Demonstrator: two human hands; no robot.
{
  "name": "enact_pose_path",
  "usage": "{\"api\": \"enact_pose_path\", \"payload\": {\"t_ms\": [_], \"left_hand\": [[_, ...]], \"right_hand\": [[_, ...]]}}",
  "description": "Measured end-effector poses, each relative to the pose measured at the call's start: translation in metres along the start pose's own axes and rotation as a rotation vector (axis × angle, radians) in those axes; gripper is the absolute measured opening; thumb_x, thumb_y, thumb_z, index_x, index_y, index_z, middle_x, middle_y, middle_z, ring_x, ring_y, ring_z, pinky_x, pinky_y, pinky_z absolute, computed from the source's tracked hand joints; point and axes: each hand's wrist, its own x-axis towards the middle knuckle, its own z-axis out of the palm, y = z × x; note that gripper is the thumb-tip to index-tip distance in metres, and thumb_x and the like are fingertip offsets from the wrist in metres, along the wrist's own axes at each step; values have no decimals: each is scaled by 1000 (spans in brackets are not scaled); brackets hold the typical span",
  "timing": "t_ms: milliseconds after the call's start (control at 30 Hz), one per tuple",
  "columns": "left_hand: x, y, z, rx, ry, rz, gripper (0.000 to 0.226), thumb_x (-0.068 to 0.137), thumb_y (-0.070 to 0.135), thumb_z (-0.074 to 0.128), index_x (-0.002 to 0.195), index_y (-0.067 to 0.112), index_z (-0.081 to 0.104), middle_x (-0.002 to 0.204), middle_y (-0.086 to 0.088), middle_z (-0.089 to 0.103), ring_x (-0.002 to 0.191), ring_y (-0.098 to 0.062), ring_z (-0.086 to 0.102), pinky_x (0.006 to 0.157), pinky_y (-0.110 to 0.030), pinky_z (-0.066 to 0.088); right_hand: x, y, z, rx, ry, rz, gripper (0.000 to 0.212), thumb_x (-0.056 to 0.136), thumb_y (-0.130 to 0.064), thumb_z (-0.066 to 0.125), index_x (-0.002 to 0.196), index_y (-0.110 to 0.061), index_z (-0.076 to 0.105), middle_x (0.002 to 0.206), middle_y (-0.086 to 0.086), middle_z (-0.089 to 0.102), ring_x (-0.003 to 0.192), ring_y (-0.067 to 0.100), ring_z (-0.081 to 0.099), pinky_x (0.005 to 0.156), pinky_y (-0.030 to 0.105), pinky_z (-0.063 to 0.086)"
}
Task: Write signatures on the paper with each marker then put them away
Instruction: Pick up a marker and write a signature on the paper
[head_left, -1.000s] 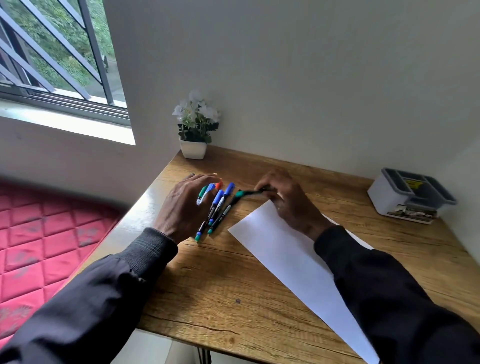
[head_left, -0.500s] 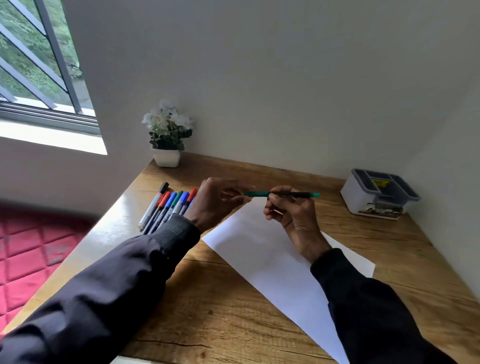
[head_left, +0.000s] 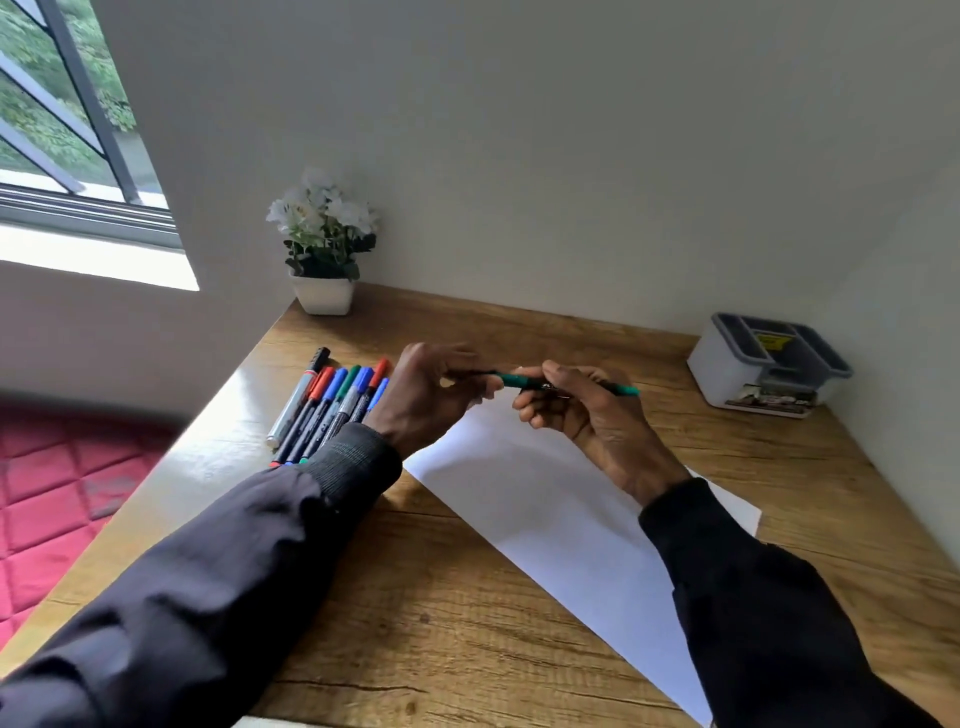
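A green marker (head_left: 519, 381) is held level above the far corner of the white paper (head_left: 550, 514), which lies askew on the wooden desk (head_left: 447, 623). My right hand (head_left: 587, 410) grips the marker's barrel. My left hand (head_left: 431, 395) faces it, fingertips pinching the marker's left end. Left of my left hand, several more markers (head_left: 332, 405) with black, red, blue and green caps lie side by side on the desk; my left wrist hides part of the row.
A grey compartment box (head_left: 769, 369) stands at the back right against the wall. A white pot of white flowers (head_left: 323, 291) sits at the back left corner. The desk's left edge drops to a red mat (head_left: 57, 499) below a window.
My right hand lifted the green marker out of the row and brought it level over the paper. My left hand left the row and closed on the marker's left end. The view shifted right.
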Motion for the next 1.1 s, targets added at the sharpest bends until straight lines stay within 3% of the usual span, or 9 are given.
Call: {"api": "enact_pose_path", "payload": {"t_ms": [167,300,400,467,600,700,833,1100], "left_hand": [[-1,-15,-35,-30,107,-205,12,89,5,73,98,9,79,69,9,69,58,2,61,55,-15,47],[-13,-21,-51,-54,45,-249,11,90,17,74,97,10,79,77,-1,76,66,-16,71,61,-35,59],[-25,-9,-38,-50,22,-248,9,89,18,76,95,13,78,74,5,74,63,-1,66,59,-15,49],[-32,-2,-37,-49,62,-227,9,88,15,76,96,11,78,72,7,73,62,0,65,59,-8,45],[-51,0,-40,-31,60,-239,14,85,8,77,99,9,77,72,16,67,61,7,64,60,-5,44],[-56,-5,-40,-18,36,-267,20,84,7,78,104,10,76,85,16,69,73,17,63,66,-1,45],[-53,-9,-39,8,31,-275,20,84,11,79,104,13,76,96,10,73,84,15,64,70,-1,46],[-49,-13,-36,-24,51,-329,19,84,10,79,102,11,76,97,6,75,83,5,69,72,-7,51]], "right_hand": [[-9,-17,-24,8,-13,-30,37,103,-20,50,114,7,73,98,28,74,80,25,74,72,27,60],[-23,-20,-23,-38,-7,-21,40,100,-23,55,119,9,69,107,34,71,84,30,74,74,30,62],[-24,-3,0,-135,26,-57,27,93,-10,66,113,7,73,102,32,72,85,35,73,75,35,63],[-22,7,10,-205,77,-76,18,93,-2,68,108,5,75,93,28,74,80,36,72,71,36,63],[-25,21,14,-196,154,-28,11,95,1,64,96,6,74,77,23,69,66,32,67,61,36,55],[-26,24,15,-192,159,-13,11,96,2,62,95,5,73,78,27,70,64,35,67,59,36,55],[-29,25,16,-225,128,-27,13,97,2,60,100,8,71,86,32,72,67,37,70,60,34,59],[-30,28,12,-196,109,-44,13,97,4,59,98,6,72,83,30,72,67,38,69,62,35,58]]}}
